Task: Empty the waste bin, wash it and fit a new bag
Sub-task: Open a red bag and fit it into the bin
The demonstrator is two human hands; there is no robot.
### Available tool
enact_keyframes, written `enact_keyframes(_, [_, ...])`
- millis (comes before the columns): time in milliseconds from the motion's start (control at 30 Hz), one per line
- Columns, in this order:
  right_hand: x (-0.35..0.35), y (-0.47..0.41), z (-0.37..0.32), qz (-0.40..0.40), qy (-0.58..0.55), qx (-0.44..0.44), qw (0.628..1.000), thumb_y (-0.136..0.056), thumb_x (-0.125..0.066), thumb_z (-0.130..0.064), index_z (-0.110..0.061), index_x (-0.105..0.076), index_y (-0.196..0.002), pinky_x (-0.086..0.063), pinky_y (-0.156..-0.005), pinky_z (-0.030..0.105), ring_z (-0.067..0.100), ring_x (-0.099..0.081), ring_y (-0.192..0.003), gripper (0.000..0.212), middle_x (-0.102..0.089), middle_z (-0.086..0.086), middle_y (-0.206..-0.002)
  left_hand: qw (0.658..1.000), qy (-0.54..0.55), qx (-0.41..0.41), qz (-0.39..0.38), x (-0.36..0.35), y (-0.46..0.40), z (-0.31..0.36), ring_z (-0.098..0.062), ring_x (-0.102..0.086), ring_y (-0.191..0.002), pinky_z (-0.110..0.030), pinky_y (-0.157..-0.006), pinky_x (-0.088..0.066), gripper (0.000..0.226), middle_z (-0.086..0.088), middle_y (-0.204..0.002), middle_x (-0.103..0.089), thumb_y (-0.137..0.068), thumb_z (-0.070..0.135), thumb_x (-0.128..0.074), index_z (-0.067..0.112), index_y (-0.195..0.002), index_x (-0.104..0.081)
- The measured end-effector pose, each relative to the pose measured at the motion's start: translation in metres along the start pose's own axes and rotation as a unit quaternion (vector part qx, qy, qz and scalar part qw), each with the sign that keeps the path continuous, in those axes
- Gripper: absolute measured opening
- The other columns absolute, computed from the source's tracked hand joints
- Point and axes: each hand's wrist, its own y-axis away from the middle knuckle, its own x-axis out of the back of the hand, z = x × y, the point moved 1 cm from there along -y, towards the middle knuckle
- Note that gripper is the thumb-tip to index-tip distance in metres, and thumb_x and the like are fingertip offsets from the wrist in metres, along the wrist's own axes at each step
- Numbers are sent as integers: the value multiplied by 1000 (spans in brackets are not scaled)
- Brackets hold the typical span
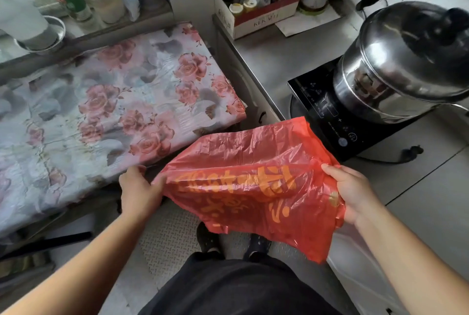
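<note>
A red plastic bag (250,180) with orange lettering is stretched out in front of me, above my feet. My left hand (138,189) pinches its left edge between thumb and fingers. My right hand (351,191) grips the bag's right edge, with the thin plastic bunched in its curled fingers. The bag hangs crumpled and slack between both hands. No waste bin shows in the view.
A table under a rose-patterned cover (106,111) stands to the left. On the steel counter (266,56) to the right sit a black induction hob (330,114), a lidded steel pot (406,61) and a box of bottles (253,7). Metal tread flooring (167,236) lies underfoot.
</note>
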Motion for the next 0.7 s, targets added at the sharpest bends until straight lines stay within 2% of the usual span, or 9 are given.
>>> enact_keyframes(67, [4,4,1,12,-2,-4,1000,-90,-67,-15,-3,-71,-96,-58,-60,47,36,-73,-65,14,-74,25,-85,996,11,-84,8,-8,28,23,-27,-55,-105,-38,-81,-46,42,-12,-116,-54,-82,32,-74,9,-113,-57])
enact_keyframes(133, [3,11,5,4,-2,-12,1000,-88,-69,-16,-4,-72,-93,-58,-61,47,36,-72,-66,13,-74,25,-84,985,40,-162,-44,-21,60,51,-20,-57,-91,-32,-74,-43,25,-2,-99,-59,-83,28,-75,16,-98,-59])
enact_keyframes(200, [-6,21,13,-13,-2,-14,1000,-88,-71,-18,-11,-76,-81,-58,-60,43,33,-73,-65,11,-74,21,-80,962,89,-181,-184,-37,94,80,-13,-61,-72,-31,-65,-47,18,4,-80,-65,-83,31,-75,23,-84,-59])
enact_keyframes(233, [-13,27,17,-22,2,-14,1000,-88,-72,-20,-12,-77,-79,-58,-62,41,31,-73,-67,13,-75,19,-81,939,131,-168,-270,-45,110,92,-12,-62,-67,-34,-63,-51,20,5,-77,-67,-81,35,-76,23,-83,-60])
enact_keyframes(267, [-21,33,21,-29,4,-15,999,-88,-72,-23,-10,-77,-84,-58,-66,41,31,-73,-71,14,-76,19,-84,912,166,-152,-344,-54,125,103,-13,-65,-66,-38,-66,-55,24,3,-77,-69,-79,39,-76,23,-86,-61])
enact_keyframes(333, [-38,44,27,-51,-22,-41,998,-89,-71,-29,-2,-73,-94,-58,-68,43,37,-73,-76,27,-75,24,-88,878,180,-168,-410,-68,146,121,-16,-68,-71,-41,-71,-59,34,0,-83,-71,-74,47,-77,22,-91,-62])
enact_keyframes(467, [-59,59,29,-82,-94,-80,989,-96,-61,-38,-6,-78,-79,-59,-58,37,36,-75,-77,40,-75,23,-83,882,181,-190,-391,-82,156,133,-8,-58,-61,-33,-63,-52,32,6,-75,-63,-77,36,-84,26,-86,-56])
enact_keyframes(633, [-63,58,28,-64,-80,-90,991,-97,-52,-48,-3,-75,-101,-61,-72,42,33,-75,-87,50,-76,20,-96,899,137,-210,-359,-79,150,133,-11,-64,-63,-36,-63,-59,30,4,-74,-68,-72,37,-82,22,-87,-60])
enact_keyframes(700, [-65,55,30,-51,-50,-63,995,-97,-54,-46,-9,-77,-95,-61,-77,42,29,-76,-85,44,-77,17,-93,908,133,-201,-342,-78,152,134,-17,-71,-68,-42,-67,-62,19,1,-74,-72,-75,36,-73,23,-85,-63])
